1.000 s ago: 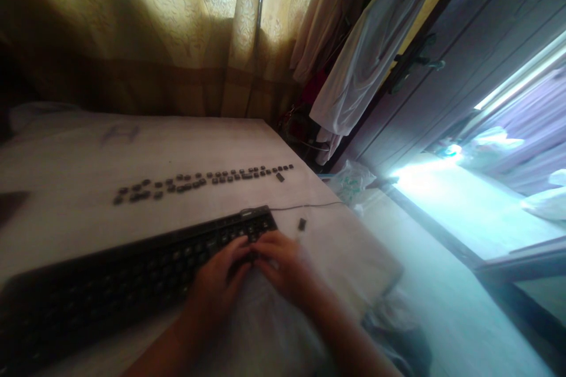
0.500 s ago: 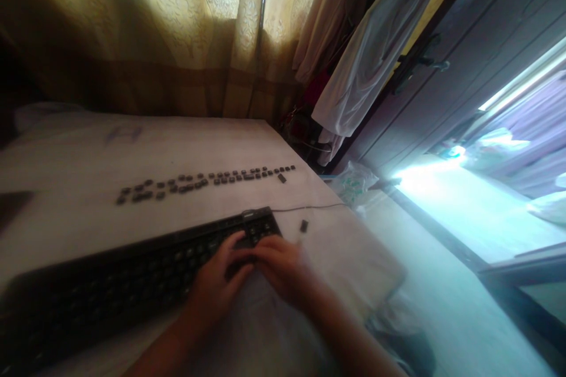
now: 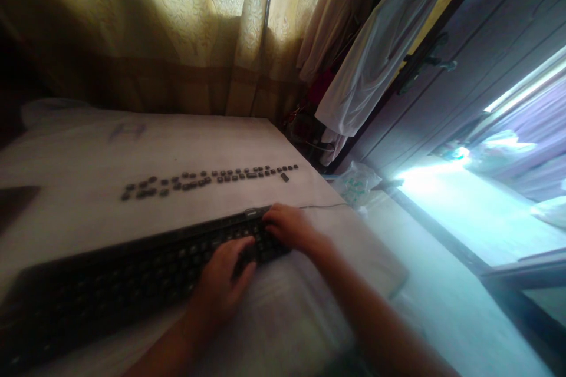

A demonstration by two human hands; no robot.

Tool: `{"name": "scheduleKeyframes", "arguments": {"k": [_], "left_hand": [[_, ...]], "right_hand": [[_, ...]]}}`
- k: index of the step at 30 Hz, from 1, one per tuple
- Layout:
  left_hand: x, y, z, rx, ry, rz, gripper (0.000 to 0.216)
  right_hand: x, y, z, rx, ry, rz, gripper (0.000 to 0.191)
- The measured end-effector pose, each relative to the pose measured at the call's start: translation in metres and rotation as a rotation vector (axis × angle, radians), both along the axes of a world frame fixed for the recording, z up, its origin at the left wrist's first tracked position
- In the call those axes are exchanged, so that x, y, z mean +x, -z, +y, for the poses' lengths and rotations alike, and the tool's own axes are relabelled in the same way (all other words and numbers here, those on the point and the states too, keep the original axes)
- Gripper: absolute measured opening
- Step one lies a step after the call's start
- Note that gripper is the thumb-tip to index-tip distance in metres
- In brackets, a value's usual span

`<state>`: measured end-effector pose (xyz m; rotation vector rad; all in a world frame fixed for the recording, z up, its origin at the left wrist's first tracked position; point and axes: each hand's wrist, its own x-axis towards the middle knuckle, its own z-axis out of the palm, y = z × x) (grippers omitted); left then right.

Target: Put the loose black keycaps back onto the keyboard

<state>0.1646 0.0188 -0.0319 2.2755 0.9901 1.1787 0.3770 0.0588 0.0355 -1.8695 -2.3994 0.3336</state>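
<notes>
A black keyboard [image 3: 145, 268] lies slantwise on the pale table. My left hand [image 3: 227, 271] rests over its right part, thumb and fingers apart with dark keyboard showing between them. At the keyboard's far right corner is my right hand [image 3: 289, 227], its fingers bent together and touching the keys. Whatever its fingertips may hold is hidden and blurred. Beyond the keyboard, several loose black keycaps [image 3: 227, 178] lie in two uneven rows. One longer keycap [image 3: 285, 177] sits slightly apart near their right end.
A thin cable [image 3: 325, 206] runs rightward from the keyboard across the table [image 3: 212, 141]. Past the table's right edge are a clear plastic bag [image 3: 356, 179] and hanging white cloth [image 3: 354, 82]. Yellow curtains [image 3: 186, 29] hang behind. A dark door [image 3: 469, 53] is at the right.
My right hand has moved away from my left, up to the keyboard's far right corner. The loose keycap right of the keyboard is now out of sight. My left hand stays nearly in place.
</notes>
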Motion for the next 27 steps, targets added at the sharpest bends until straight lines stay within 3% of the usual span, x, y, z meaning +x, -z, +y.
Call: {"name": "scheduleKeyframes", "arguments": {"k": [11,21,27], "left_hand": [[0.000,0.001,0.001,0.044,0.009,0.004,0.038],[-0.002,0.001,0.001,0.060,-0.022,0.016,0.036],[-0.002,0.003,0.003,0.059,-0.029,0.014,0.035]], "right_hand": [[-0.009,-0.021,0.009,-0.091,-0.129,-0.165,0.025],[-0.006,-0.019,0.013,-0.099,-0.161,-0.210,0.024],[-0.014,-0.017,0.015,-0.062,-0.179,-0.372,0.026]]}}
